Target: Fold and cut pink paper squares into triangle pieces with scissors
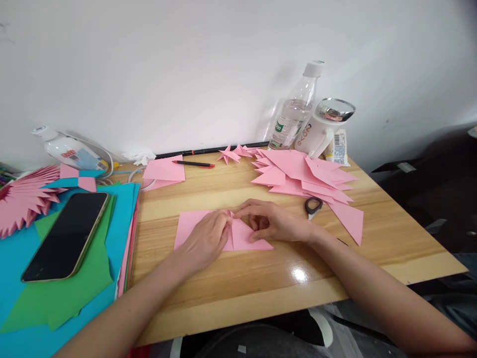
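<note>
A pink paper sheet [190, 226] lies on the wooden table between my hands, with a raised fold near its middle and a slanted right end. My left hand [211, 233] is closed on the paper at the fold, its fingers bunched near the top edge. At the fold's right side, my right hand [266, 221] has its index fingertip on the top edge, with the fingers curved and the thumb apart, resting on the paper's right part. Behind and to the right is a pile of folded pink pieces [294, 171].
Scissors [313, 205] lie right of my right hand. A bottle [294, 117] and a mug [324, 127] stand by the wall. A pen [194, 164] rests near pink paper. At left, a phone [67, 236] sits on green and blue sheets [126, 209]. Small pink stars [228, 154] lie at the back.
</note>
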`<state>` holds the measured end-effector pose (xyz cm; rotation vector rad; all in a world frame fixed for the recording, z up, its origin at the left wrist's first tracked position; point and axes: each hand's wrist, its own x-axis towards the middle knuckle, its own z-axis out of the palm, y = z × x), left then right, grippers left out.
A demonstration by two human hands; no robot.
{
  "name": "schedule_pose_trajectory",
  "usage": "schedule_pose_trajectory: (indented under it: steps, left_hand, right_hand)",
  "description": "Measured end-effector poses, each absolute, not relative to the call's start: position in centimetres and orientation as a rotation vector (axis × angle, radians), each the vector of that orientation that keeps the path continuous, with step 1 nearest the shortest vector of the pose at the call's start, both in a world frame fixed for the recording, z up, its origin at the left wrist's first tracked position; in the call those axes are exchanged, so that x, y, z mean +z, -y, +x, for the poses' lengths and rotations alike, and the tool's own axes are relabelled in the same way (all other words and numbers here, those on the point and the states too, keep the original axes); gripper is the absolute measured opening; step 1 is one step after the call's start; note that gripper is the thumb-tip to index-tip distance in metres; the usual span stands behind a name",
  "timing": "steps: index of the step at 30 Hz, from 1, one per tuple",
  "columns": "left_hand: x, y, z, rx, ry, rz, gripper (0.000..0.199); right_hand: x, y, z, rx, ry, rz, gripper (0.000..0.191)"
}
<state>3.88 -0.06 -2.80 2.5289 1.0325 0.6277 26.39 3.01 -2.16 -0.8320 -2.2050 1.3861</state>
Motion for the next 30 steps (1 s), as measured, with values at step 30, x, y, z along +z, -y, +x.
schedule_pose_trajectory:
  steps: [30]
  left_hand:
    - [-2.36, -0.15, 3.63, 0.513, -0.958, 2.49, 0.019]
  right_hand:
    - [-1.71, -2.88, 26.23, 1.319, 2.265, -0.817, 0.042]
